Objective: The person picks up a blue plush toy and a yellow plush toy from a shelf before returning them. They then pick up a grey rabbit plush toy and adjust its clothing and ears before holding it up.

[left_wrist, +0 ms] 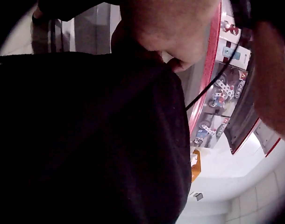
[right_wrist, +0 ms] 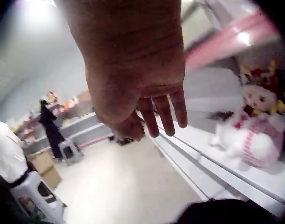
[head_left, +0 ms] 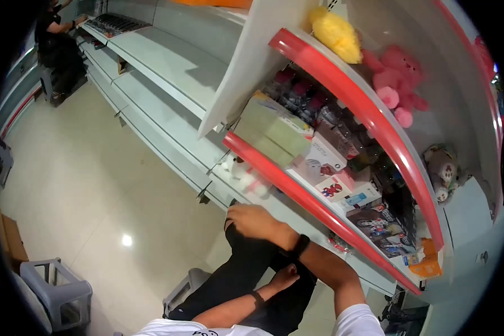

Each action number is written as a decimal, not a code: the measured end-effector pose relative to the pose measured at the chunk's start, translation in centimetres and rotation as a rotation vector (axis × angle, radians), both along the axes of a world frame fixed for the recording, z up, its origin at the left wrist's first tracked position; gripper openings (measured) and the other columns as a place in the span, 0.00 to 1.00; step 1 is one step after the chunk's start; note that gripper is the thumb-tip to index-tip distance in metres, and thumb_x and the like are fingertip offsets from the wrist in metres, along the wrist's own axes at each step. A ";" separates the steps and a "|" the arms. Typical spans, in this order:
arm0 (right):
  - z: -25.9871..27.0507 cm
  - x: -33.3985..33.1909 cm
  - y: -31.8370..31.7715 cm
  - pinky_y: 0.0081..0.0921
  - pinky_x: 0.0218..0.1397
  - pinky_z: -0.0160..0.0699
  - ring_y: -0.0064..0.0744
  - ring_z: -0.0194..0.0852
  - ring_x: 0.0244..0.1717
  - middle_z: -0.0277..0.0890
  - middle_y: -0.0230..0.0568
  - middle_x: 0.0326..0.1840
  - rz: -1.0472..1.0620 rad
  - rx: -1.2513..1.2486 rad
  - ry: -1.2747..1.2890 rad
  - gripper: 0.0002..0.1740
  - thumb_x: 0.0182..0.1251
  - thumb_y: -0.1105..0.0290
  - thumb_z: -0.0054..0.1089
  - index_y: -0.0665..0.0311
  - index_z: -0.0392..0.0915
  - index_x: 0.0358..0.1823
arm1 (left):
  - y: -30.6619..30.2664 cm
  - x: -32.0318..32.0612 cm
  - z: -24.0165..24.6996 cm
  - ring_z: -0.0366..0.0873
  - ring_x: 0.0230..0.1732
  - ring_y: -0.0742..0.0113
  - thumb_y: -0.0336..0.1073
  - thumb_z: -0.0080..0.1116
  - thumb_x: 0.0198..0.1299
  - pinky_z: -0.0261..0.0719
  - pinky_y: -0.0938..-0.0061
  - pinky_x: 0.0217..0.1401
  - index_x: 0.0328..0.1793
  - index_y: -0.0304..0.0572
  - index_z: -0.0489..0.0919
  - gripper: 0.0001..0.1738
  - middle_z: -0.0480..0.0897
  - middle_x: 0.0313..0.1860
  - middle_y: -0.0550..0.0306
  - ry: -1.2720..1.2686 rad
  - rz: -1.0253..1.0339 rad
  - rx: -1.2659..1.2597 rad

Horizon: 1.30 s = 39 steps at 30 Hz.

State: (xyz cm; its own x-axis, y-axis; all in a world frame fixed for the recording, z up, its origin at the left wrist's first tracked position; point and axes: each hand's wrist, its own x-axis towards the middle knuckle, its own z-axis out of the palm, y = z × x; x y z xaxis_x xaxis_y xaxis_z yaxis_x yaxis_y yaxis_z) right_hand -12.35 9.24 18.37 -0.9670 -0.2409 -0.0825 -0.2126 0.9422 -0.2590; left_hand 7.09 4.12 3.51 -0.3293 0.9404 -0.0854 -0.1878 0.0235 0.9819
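Observation:
My right hand (head_left: 257, 223) is over the black-trousered knee (head_left: 238, 241), with a dark band around its wrist. In the right wrist view its fingers (right_wrist: 162, 116) hang down loosely and hold nothing. Nearest to it, on the low shelf, sits a white plush toy (head_left: 243, 175); another plush with a decorated headpiece (right_wrist: 261, 95) shows beside the shelf edge. My left hand (head_left: 285, 277) lies at the other thigh, its fingers loosely curled. Seen close up, the left hand (left_wrist: 166, 35) rests against dark cloth (left_wrist: 100, 140), which hides part of it.
Red-edged shelves (head_left: 319, 207) on the right carry boxed toys (head_left: 378, 227), bottles and a pink plush bear (head_left: 395, 75). White shelving (head_left: 168, 56) runs along to the far left. A grey stool (head_left: 59, 291) stands on the tiled floor, and another person (head_left: 61, 47) sits farther back.

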 end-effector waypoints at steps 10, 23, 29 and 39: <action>34.8 -2.4 -0.4 0.31 0.48 0.76 0.41 0.79 0.44 0.80 0.49 0.40 -0.273 -0.008 0.868 0.16 0.53 0.68 0.65 0.70 0.78 0.41 | 0.5 0.5 -1.9 0.70 0.28 0.69 0.35 0.62 0.51 0.70 0.71 0.35 0.33 0.42 0.69 0.12 0.70 0.24 0.58 0.014 0.035 0.158; 38.2 -20.3 16.2 0.54 0.73 0.44 0.67 0.40 0.74 0.38 0.69 0.75 -0.978 0.359 0.483 0.66 0.41 0.27 0.59 0.55 0.42 0.76 | 1.1 0.5 -3.3 0.72 0.32 0.65 0.40 0.62 0.52 0.71 0.70 0.37 0.35 0.43 0.70 0.14 0.72 0.27 0.56 0.078 0.100 0.183; 38.1 -19.2 15.5 0.48 0.70 0.52 0.66 0.45 0.72 0.47 0.72 0.71 -1.108 0.266 0.489 0.64 0.45 0.35 0.59 0.70 0.40 0.74 | -0.1 -1.0 -1.8 0.68 0.34 0.71 0.31 0.58 0.56 0.68 0.74 0.39 0.36 0.42 0.70 0.07 0.70 0.31 0.60 -0.094 0.015 0.246; 39.5 -12.7 16.6 0.40 0.62 0.67 0.64 0.63 0.63 0.63 0.75 0.59 -0.923 0.159 0.633 0.48 0.50 0.58 0.63 0.82 0.49 0.65 | -0.8 -1.7 -1.2 0.68 0.29 0.74 0.29 0.60 0.52 0.68 0.77 0.35 0.31 0.43 0.71 0.07 0.70 0.24 0.64 -0.068 0.019 0.188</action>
